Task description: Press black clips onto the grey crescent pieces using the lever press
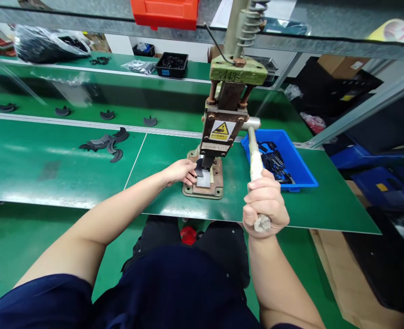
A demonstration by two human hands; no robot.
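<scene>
Gripping the press lever (256,157), my right hand (265,203) is closing its whole grip around the taped handle near its lower end. My left hand (180,172) is resting on the rusty base plate (215,189) of the hand press (222,128), its fingertips pinching a small dark curved piece (199,168) just under the ram. I am seeing a blue bin (301,169) of dark parts sitting just right of the press on the green surface (51,169), and a loose heap of crescent pieces (107,144) lying well to the left.
</scene>
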